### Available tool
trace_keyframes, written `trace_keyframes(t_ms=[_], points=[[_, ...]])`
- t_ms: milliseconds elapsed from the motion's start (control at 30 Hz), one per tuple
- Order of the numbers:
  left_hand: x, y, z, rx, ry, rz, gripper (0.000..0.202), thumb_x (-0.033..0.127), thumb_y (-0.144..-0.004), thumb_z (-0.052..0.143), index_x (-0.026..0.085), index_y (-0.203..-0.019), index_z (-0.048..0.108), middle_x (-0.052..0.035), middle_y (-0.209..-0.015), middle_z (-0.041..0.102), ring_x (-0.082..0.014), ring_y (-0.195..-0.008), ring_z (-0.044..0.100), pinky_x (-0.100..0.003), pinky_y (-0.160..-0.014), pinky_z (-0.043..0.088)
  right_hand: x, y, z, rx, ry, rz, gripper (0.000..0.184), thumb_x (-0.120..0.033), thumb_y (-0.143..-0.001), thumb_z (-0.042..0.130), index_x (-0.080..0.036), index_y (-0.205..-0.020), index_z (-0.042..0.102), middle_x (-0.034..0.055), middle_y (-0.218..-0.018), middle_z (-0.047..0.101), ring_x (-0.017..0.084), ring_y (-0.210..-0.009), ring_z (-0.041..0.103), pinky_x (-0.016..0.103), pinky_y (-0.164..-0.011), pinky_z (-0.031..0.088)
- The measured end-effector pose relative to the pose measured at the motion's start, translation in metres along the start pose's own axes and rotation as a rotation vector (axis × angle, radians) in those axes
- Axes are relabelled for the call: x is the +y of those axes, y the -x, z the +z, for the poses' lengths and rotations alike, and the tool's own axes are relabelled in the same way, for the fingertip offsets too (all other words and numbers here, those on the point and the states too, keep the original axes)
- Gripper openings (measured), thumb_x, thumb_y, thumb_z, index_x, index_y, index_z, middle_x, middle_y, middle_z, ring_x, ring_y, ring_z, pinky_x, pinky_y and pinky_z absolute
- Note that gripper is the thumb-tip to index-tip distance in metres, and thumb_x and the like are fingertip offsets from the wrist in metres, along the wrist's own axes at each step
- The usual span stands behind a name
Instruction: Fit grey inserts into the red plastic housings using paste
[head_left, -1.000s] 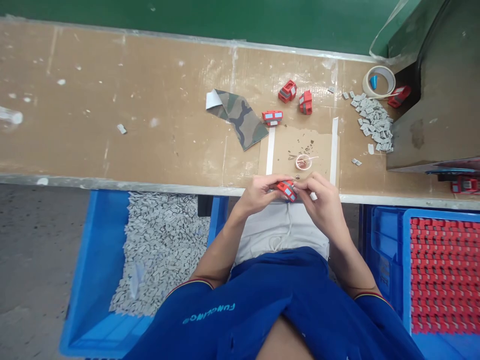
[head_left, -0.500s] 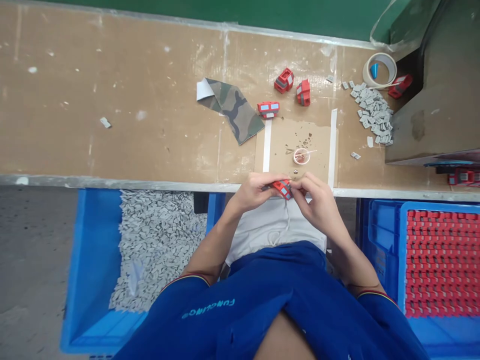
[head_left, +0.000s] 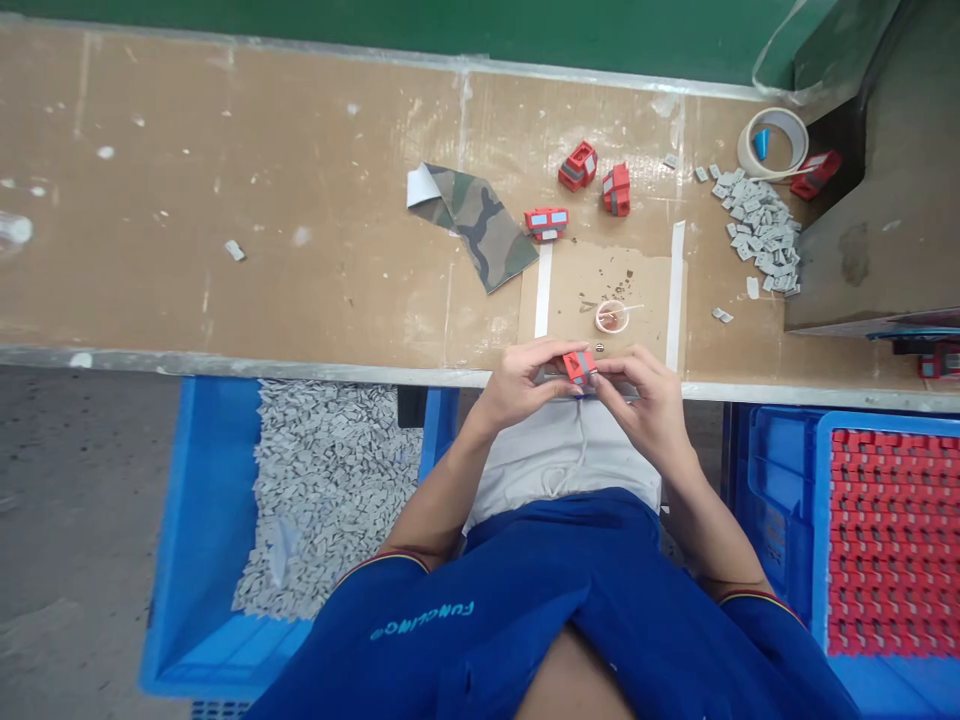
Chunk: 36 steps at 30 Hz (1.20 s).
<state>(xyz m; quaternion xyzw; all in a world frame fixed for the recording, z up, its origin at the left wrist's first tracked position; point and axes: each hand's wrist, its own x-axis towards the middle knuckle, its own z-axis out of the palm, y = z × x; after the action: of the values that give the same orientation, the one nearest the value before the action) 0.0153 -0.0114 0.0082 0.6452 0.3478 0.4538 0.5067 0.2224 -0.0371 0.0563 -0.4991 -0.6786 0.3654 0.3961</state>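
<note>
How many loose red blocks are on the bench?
5: three blocks by the camouflage strip, one by the tape roll, one at the far right edge. Others may be hidden behind the dark housing.

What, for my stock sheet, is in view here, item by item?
Workbench: 1, tan, across the view.
Cardboard pad: 1, tan, on the bench between two white strips.
Small cup: 1, translucent with reddish contents, on the pad.
Loose red plastic blocks: 5, red, along the bench.
Camouflage fabric strip: 1, green and brown, left of the blocks.
Tape roll: 1, white, far right.
Gray pieces: many, gray, heaped beside the tape roll.
Crates: 2, blue, below the bench: gray pieces left, rows of red parts right.
Held red plastic block: 1, red, between the hands.
Left hand: 1, on the block.
Right hand: 1, on the block.
</note>
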Motion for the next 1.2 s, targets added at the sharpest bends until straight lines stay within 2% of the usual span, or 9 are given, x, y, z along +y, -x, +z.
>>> trace_keyframes(t_ms=[133,233,500,667,767,900,1033,1200], points=[[0.007,-0.002,-0.004,-0.062,-0.074,0.019,0.042,0.032,-0.092,0.081,0.023,-0.132,0.076,-0.0118,-0.121,0.082,-0.0216,-0.105,0.076,-0.035,-0.094,0.061,0.001,0.0,-0.003,-0.048,0.024,-0.042,0.011,-0.016,-0.097,0.068,-0.023,-0.102,0.075,0.0025,-0.086,0.067,0.015,-0.074,0.066,0.027,-0.064,0.056],[0.008,-0.002,-0.006,-0.086,-0.057,0.006,0.041,0.032,-0.094,0.079,0.023,-0.134,0.075,-0.0113,-0.12,0.082,-0.0208,-0.102,0.075,-0.033,-0.089,0.06,0.0,0.001,0.0,-0.008,0.028,-0.059,0.01,-0.016,-0.098,0.067,-0.023,-0.098,0.075,0.0019,-0.083,0.065,0.015,-0.072,0.063,0.027,-0.063,0.053],[0.004,-0.002,-0.012,-0.134,-0.06,0.016,0.037,0.031,-0.096,0.075,0.02,-0.131,0.074,-0.0124,-0.117,0.08,-0.0217,-0.102,0.073,-0.035,-0.091,0.058,0.003,-0.001,0.011,-0.014,-0.064,0.055,0.011,-0.021,-0.096,0.069,-0.02,-0.085,0.073,-0.0001,-0.074,0.06,0.013,-0.063,0.058,0.025,-0.056,0.047],[0.005,-0.002,-0.013,-0.146,-0.082,0.039,0.038,0.031,-0.095,0.076,0.021,-0.131,0.073,-0.0121,-0.117,0.08,-0.0224,-0.104,0.072,-0.037,-0.093,0.057,0.004,0.003,0.009,0.006,-0.041,0.039,0.01,-0.02,-0.097,0.067,-0.021,-0.091,0.075,0.0005,-0.077,0.063,0.013,-0.066,0.061,0.026,-0.06,0.052],[0.003,0.0,-0.01,-0.134,-0.052,0.017,0.042,0.032,-0.093,0.08,0.023,-0.133,0.073,-0.0117,-0.116,0.08,-0.0215,-0.1,0.072,-0.035,-0.09,0.058,0.001,0.006,0.004,-0.033,0.006,0.006,0.009,-0.02,-0.098,0.067,-0.021,-0.096,0.075,0.0029,-0.083,0.068,0.015,-0.071,0.065,0.027,-0.065,0.056],[0.001,0.001,-0.009,-0.135,0.014,-0.027,0.044,0.035,-0.092,0.08,0.023,-0.134,0.073,-0.0114,-0.113,0.08,-0.0207,-0.096,0.073,-0.032,-0.085,0.058,-0.002,0.003,-0.004,-0.114,0.098,-0.004,0.011,-0.02,-0.098,0.063,-0.022,-0.092,0.071,0.0034,-0.083,0.07,0.015,-0.069,0.062,0.029,-0.065,0.053],[0.004,0.0,-0.012,-0.154,-0.025,-0.034,0.04,0.036,-0.093,0.078,0.021,-0.13,0.074,-0.0112,-0.109,0.079,-0.0209,-0.095,0.072,-0.032,-0.083,0.058,0.0,-0.002,-0.004,-0.193,0.129,0.011,0.016,-0.021,-0.097,0.062,-0.022,-0.081,0.062,0.0017,-0.076,0.067,0.014,-0.063,0.058,0.027,-0.062,0.048],[0.002,0.0,-0.015,-0.141,-0.038,-0.072,0.036,0.039,-0.095,0.075,0.019,-0.125,0.075,-0.0117,-0.105,0.078,-0.0212,-0.093,0.07,-0.032,-0.082,0.056,0.003,-0.006,0.004,-0.191,0.129,-0.004,0.019,-0.019,-0.095,0.059,-0.023,-0.078,0.055,0.0002,-0.073,0.063,0.013,-0.06,0.054,0.026,-0.059,0.044]])
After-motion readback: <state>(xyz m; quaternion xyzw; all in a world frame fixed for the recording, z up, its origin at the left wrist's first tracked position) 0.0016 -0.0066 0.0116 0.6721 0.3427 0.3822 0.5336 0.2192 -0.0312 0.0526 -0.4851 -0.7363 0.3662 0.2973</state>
